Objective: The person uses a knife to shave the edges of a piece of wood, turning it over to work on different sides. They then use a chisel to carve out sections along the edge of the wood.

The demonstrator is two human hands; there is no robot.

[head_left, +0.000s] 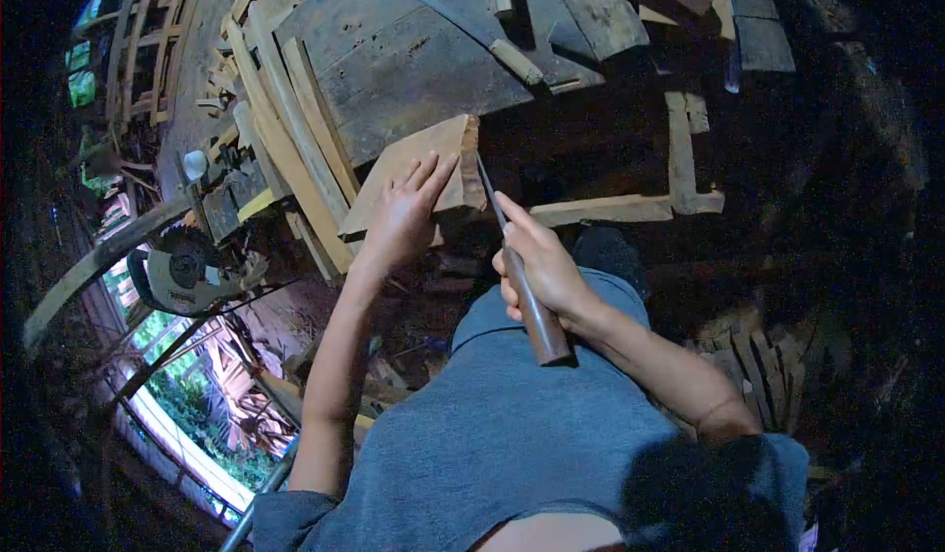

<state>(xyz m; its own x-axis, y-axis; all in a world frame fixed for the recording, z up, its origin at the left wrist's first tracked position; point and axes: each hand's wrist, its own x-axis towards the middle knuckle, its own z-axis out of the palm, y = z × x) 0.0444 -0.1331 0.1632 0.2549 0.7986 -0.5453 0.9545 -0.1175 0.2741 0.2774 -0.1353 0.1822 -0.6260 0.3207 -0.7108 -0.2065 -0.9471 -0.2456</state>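
My left hand (406, 213) lies over a pale wooden board (387, 173), fingers stretched across its upper face and wrist at its near edge. Whether the thumb wraps beneath is hard to see. The board's right end (472, 163) is rough and brownish. In my right hand (541, 262) is a tool with a thick brown wooden handle (536, 316) and a narrow dark blade (486, 176). Seen nearly edge-on, the blade runs up close beside that rough end; contact cannot be made out.
Long wooden strips (295, 124) lie left of the board. On the dark bench (394, 70) rests another long-bladed tool (514, 60). A circular saw (187, 272) sits at the left. An L-shaped wooden frame piece (679, 158) is at the right, with wood scraps (758, 365) below.
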